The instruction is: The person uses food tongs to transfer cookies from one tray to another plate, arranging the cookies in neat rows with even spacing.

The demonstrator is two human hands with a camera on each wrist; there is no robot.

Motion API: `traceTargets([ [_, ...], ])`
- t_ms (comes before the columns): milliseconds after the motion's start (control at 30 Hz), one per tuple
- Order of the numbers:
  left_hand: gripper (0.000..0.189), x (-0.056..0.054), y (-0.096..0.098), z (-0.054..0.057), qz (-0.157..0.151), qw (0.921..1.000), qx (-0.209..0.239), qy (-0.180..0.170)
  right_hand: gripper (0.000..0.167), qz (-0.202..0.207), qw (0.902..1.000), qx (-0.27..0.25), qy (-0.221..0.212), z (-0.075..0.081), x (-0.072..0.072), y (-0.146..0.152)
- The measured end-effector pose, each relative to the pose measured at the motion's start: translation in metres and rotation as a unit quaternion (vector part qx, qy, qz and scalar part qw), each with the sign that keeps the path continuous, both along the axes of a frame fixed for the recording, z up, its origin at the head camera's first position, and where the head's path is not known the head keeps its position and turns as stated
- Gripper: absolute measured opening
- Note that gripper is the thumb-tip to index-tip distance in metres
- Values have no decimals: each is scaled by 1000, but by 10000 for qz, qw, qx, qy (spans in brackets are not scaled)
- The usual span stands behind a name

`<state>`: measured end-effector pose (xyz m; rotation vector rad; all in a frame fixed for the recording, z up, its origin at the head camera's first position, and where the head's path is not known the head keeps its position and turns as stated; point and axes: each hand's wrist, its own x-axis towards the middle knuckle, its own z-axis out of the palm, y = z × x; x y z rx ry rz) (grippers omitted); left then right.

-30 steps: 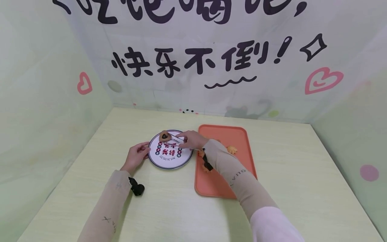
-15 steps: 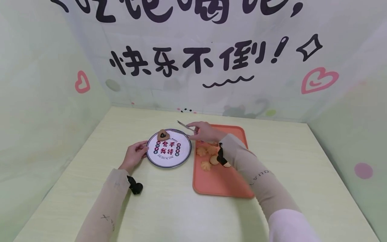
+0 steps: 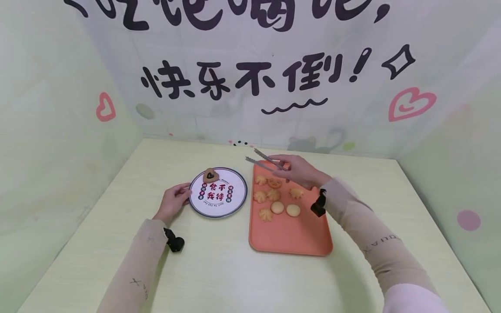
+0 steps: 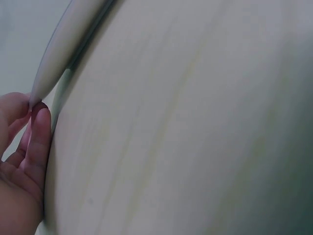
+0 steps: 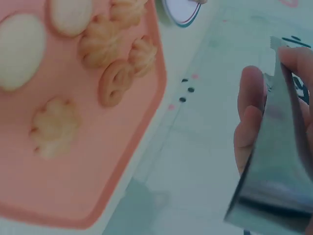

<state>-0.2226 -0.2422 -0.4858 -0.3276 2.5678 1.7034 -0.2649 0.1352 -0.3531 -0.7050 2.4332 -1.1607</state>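
Note:
My left hand (image 3: 175, 201) pinches the left rim of a round white plate (image 3: 238, 191) with a blue edge and red lettering. In the left wrist view, the plate's edge (image 4: 68, 44) runs between thumb and fingers. A heart-shaped cookie (image 3: 211, 175) with a dark centre lies near the plate's upper left rim. My right hand (image 3: 299, 169) holds metal tongs (image 3: 263, 155) above the far end of an orange tray (image 3: 289, 239). The tongs' tips point left, spread apart, with nothing between them. In the right wrist view, the tongs' wide metal bend (image 5: 274, 161) shows close up.
On the tray lie several flower-shaped cookies (image 3: 265, 214), two pale round cookies (image 3: 293, 211) and a smiley-face cookie (image 3: 274, 183). The tray stands just right of the plate on a light wooden table (image 3: 219, 269). A printed cloth wall (image 3: 219, 121) rises behind.
My right hand has drawn the tongs away from the plate, right and back over the tray's far end. The heart cookie stays on the plate; my left hand keeps its hold.

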Motion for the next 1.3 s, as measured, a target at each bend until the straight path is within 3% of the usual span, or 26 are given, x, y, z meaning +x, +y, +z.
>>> traceTargets([
  [400,39,0,0,-1,3,10000,-69,0,51,112,9966,613,539,-31,8,59],
  [733,39,-1,-2,-3,16,10000,-40,-4,51,-270,9976,586,-244,-60,9,72],
  [1133,39,-1,0,-2,37,9999,-91,-48,51,-264,9959,827,-245,-66,1,69],
  [1300,39,-1,0,-2,48,9999,-71,-58,50,-73,9953,950,-173,-67,-2,67],
])
